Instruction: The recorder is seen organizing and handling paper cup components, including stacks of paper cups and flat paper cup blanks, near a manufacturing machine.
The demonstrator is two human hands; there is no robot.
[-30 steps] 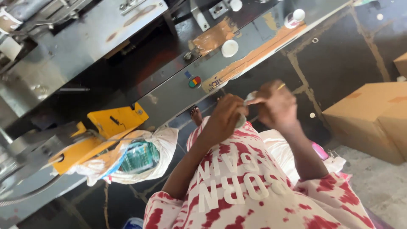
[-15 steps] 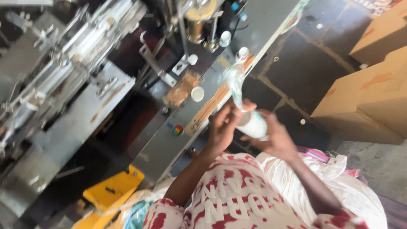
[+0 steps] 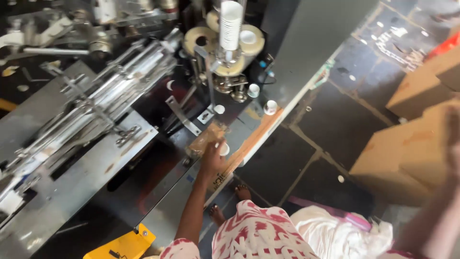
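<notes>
One left hand rests on the grey metal machine bench, touching a small white paper cup, grip hidden; blurred right hand is cut off, grip unclear

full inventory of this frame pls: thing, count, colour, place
machine deck: 1, grey metal, left half
rail assembly: 1, silver, running diagonally across the deck
stack of cups: 1, white, upright at top centre
tape rolls: 2 at least, cream, beside the stack
single cups: 2 upright, white, near the deck's right edge
small cup: 1, white, at the left hand
brown patch: 1, on the deck above that hand
yellow plate: 1, bottom edge
cardboard boxes: several, brown, right
white cloth: 1, floor, bottom right
feet: 2, bare, on the dark floor
left hand: on the deck, touching the small cup
right hand: blurred, raised at right edge
</notes>
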